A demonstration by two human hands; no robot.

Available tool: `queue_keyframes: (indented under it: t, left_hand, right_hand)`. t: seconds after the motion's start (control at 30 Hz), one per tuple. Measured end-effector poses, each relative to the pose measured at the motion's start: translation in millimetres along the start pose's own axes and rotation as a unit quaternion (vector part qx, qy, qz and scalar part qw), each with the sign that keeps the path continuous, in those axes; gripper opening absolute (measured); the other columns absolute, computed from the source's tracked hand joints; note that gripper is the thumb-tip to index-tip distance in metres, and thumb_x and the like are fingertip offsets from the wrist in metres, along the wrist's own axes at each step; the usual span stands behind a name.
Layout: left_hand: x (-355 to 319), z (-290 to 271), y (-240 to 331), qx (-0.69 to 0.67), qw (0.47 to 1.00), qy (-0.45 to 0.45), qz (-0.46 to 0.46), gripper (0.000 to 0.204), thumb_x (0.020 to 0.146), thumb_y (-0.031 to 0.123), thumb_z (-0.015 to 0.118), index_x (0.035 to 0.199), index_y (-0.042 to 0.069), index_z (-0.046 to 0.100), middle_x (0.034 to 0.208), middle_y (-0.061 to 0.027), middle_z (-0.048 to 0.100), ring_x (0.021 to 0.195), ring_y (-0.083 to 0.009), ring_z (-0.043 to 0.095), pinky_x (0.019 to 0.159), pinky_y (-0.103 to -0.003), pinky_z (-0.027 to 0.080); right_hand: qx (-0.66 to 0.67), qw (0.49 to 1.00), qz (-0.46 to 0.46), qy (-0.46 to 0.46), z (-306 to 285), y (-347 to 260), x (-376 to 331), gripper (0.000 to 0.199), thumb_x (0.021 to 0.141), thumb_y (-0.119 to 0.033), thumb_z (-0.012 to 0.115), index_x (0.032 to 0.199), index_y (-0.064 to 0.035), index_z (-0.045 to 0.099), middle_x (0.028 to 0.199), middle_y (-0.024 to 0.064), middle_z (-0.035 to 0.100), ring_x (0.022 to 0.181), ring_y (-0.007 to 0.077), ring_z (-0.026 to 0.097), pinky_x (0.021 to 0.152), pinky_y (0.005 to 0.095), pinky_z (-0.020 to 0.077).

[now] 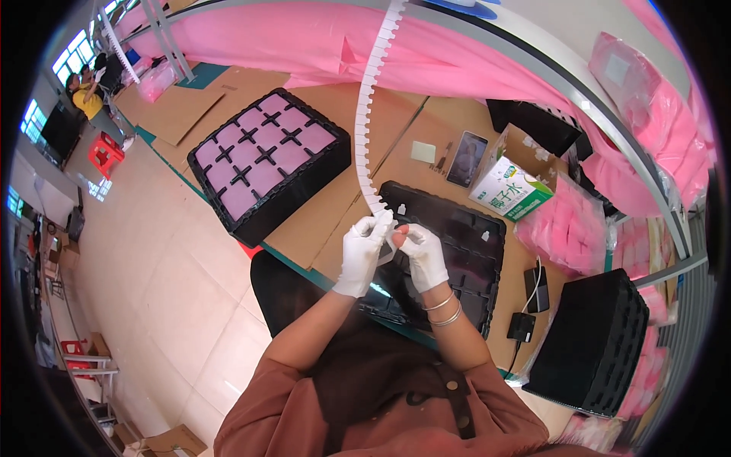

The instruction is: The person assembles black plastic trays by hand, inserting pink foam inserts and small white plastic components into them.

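Note:
A long white strip with small tabs along its edge (364, 114) hangs down from the top and curves to my hands. My left hand (362, 255), in a white glove, has its fingers closed on the lower part of this strip. Close beside it is my right hand (424, 257), also gloved, with bare fingertips showing. Its thumb and finger are pinched at the strip's edge; what lies between them is too small to make out. Under both hands lies a shallow black tray with compartments (487, 286), with a few small white pieces in it.
A stack of black trays with pink sheets (266, 156) stands at left on the cardboard-covered table. Behind the near tray are a phone (467, 158) and an open carton (512, 190). More black trays (590, 343), a black adapter (521, 327) and pink bags (567, 225) are at right.

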State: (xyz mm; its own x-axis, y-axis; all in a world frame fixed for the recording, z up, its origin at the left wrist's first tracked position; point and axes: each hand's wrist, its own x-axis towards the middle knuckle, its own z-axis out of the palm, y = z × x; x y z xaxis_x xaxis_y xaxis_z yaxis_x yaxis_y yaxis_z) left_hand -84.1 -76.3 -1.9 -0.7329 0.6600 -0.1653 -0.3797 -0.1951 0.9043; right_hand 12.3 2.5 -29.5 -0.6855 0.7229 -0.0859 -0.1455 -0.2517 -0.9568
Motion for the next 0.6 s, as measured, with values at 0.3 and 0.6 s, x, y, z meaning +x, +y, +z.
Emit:
queue_keyframes:
  t: [0.3,0.6]
  left_hand:
    - [34,-30,7,-0.037,0.998,0.007,-0.048,0.020,0.087,0.026,0.067,0.088,0.006,0.066,0.083,-0.0003,0.066,0.069,-0.0049,0.056,0.059,-0.018,0.036]
    - [31,-57,20,-0.018,0.998,0.040,-0.034,0.020,0.087,0.022,0.067,0.090,0.003,0.066,0.086,-0.0029,0.066,0.076,-0.0094,0.061,0.071,-0.021,0.044]
  right_hand:
    - [-0.193,0.966,-0.167,0.040,25,-33,-32,0.006,0.070,0.001,0.068,0.075,-0.0028,0.067,0.094,0.0034,0.061,0.086,0.0157,0.057,0.075,0.0261,0.0464]
    - [-0.640,0.740,-0.181,-0.099,5,74,-15,0.008,0.067,-0.014,0.072,0.070,-0.0096,0.066,0.085,0.0081,0.059,0.085,0.0280,0.056,0.073,0.0400,0.0468]
